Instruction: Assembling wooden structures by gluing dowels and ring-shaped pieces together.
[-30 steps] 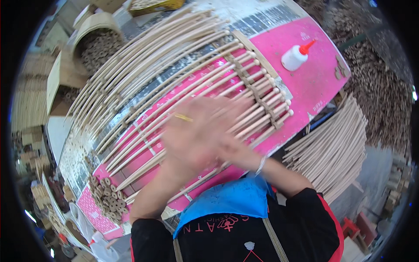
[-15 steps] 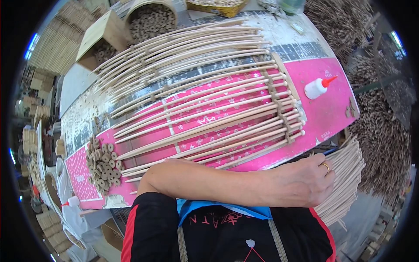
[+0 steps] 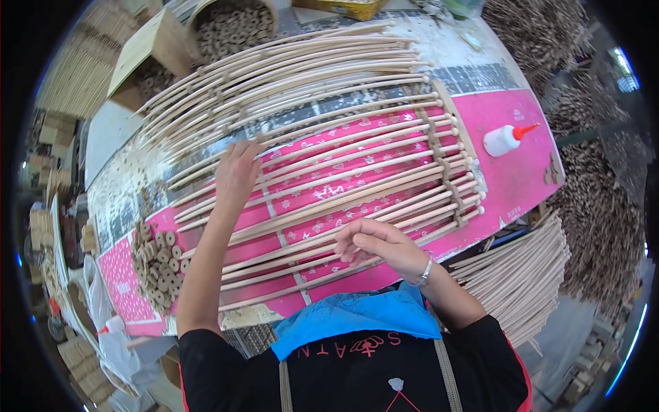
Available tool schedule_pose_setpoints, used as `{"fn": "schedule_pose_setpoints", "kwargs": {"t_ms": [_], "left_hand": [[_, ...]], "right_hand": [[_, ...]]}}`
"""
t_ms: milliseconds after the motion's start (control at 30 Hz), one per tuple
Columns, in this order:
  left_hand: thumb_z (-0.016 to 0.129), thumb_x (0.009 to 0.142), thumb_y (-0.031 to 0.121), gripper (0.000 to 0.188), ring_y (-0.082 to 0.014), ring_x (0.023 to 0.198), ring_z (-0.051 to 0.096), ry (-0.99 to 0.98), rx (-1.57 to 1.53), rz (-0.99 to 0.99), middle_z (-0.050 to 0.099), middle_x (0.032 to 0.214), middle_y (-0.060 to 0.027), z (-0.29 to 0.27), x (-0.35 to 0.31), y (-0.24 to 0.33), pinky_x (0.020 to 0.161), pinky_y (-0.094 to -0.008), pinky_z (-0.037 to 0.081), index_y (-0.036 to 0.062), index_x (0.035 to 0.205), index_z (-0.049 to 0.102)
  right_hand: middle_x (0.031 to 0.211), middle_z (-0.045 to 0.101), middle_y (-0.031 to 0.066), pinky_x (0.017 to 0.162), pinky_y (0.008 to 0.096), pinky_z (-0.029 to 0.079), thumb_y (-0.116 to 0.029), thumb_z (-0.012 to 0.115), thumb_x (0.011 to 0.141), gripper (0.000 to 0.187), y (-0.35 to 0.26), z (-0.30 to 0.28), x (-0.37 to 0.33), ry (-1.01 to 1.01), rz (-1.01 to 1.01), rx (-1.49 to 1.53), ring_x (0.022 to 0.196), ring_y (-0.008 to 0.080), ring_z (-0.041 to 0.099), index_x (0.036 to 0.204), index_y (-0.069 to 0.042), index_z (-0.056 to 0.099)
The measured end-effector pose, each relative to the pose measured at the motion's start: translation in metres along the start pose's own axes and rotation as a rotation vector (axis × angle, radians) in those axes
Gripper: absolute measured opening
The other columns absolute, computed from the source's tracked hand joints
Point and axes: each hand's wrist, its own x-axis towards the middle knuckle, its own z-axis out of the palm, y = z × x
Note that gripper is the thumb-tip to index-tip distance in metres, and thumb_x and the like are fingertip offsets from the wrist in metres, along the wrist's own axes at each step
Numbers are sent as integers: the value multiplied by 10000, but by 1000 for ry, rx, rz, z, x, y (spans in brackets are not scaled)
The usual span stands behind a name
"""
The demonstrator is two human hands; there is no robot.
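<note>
Long pale wooden sticks, each with a rounded knob at its right end, lie side by side on the pink sheet. Small brown wooden rings run in a row across them near the knobs. Over the upper left part of the sticks is my left hand, its fingers drawn together against a stick; what lies between the fingertips is hidden. My right hand, with a bracelet at the wrist, hovers over the near sticks, its fingers loosely bent and apart with nothing visible in them.
A heap of wooden rings lies at the left. A white squeeze bottle with a red tip lies to the right. A round container and a wooden box hold more rings at the back. Loose sticks are stacked beyond the near right edge.
My left hand has swung from the stick stack at the near right to the upper left of the laid-out sticks. My right hand has come into view over the near sticks.
</note>
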Motion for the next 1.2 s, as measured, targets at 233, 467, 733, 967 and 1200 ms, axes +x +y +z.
{"fn": "schedule_pose_setpoints", "kwargs": {"t_ms": [233, 467, 733, 967, 1200], "left_hand": [[709, 890, 78, 187, -343, 1012, 627, -55, 91, 12, 657, 1029, -98, 8, 0, -5, 855, -451, 497, 90, 1076, 713], [751, 819, 76, 259, -310, 1002, 628, 6, 74, 86, 641, 1020, -77, 14, 32, 3, 867, -436, 501, 115, 1068, 693], [676, 915, 133, 114, -372, 932, 612, 82, 95, 132, 607, 946, -155, 47, 16, -42, 809, -495, 502, 49, 987, 704], [659, 912, 60, 80, -332, 1027, 591, 80, 174, 93, 555, 995, -129, -49, 4, 41, 828, -454, 477, 48, 990, 649], [680, 921, 51, 109, -319, 983, 596, 104, 195, 255, 580, 994, -117, -105, -37, 114, 837, -437, 465, 33, 1027, 662]], "right_hand": [[1143, 702, 66, 882, 297, 579, -274, 522, 1115, 329, 15, 10, 13, 16, -69, -41, 1042, 135, 687, 1326, -40, 617], [1143, 702, 59, 863, 290, 580, -282, 527, 1113, 330, 18, 12, 15, 42, -107, -107, 1025, 127, 689, 1324, -46, 624], [1097, 723, 35, 798, 265, 578, -349, 541, 1104, 370, 43, 17, 22, 56, -119, -96, 937, 104, 706, 1304, -58, 654], [1061, 687, 39, 753, 263, 578, -420, 583, 1081, 557, 14, 8, 1, 290, -264, -134, 901, 94, 677, 1507, -67, 518], [887, 687, 3, 663, 234, 607, -416, 575, 1087, 438, -15, 3, 20, 438, -458, 221, 753, 85, 708, 1338, -61, 632]]}}
